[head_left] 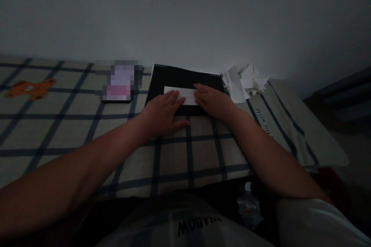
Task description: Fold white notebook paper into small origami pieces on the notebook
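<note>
White paper strip (182, 94), both hands (188, 106) pressing

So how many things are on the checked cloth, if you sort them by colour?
White: 2, the folded paper strip under the left hand and right hand, and the heap of paper scraps
Black: 1, the black board
Orange: 1, the bear picture
Blurred: 1, the flat thing, colour unclear
Total: 5
</note>
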A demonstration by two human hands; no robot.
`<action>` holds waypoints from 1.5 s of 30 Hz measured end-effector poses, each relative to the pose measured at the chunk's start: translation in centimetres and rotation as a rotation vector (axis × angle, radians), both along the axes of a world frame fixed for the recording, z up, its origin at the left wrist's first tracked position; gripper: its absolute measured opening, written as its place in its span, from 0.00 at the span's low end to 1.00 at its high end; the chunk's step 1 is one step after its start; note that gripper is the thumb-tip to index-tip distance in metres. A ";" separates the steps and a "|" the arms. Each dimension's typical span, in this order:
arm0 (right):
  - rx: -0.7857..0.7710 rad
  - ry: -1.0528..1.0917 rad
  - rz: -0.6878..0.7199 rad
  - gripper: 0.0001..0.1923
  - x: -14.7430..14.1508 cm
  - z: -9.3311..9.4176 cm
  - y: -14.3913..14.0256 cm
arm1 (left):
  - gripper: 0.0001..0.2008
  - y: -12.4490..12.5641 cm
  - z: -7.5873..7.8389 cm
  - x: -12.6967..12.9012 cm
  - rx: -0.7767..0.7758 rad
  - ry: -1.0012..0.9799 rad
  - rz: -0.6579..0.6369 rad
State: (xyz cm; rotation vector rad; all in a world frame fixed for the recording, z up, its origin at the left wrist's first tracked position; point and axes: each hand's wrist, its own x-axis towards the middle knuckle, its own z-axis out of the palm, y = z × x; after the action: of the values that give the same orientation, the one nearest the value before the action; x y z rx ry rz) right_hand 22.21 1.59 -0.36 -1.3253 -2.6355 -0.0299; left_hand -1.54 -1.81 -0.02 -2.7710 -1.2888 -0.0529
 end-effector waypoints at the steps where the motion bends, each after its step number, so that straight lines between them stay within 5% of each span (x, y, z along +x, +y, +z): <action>1: -0.013 0.010 0.014 0.21 -0.2 -0.2 0.0 | 0.44 0.2 0.0 -0.1 0.015 -0.011 -0.008; 11: -0.083 0.097 0.082 0.26 -0.8 -1.2 0.4 | 0.39 1.4 -0.7 0.3 0.128 -0.063 0.002; 24: -0.122 0.089 0.123 0.28 -1.1 -1.2 0.6 | 0.41 1.5 -0.6 0.2 0.026 -0.064 0.016; 45: -0.130 -0.158 -0.141 0.23 -0.6 2.3 -0.9 | 0.46 0.6 1.1 -0.3 -0.063 0.082 0.292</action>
State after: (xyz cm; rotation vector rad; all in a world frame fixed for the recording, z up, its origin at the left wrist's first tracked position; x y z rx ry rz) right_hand 21.61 0.71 1.94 -1.6133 -2.7073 0.0178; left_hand -1.82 -1.21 1.04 -2.5708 -1.6823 0.1204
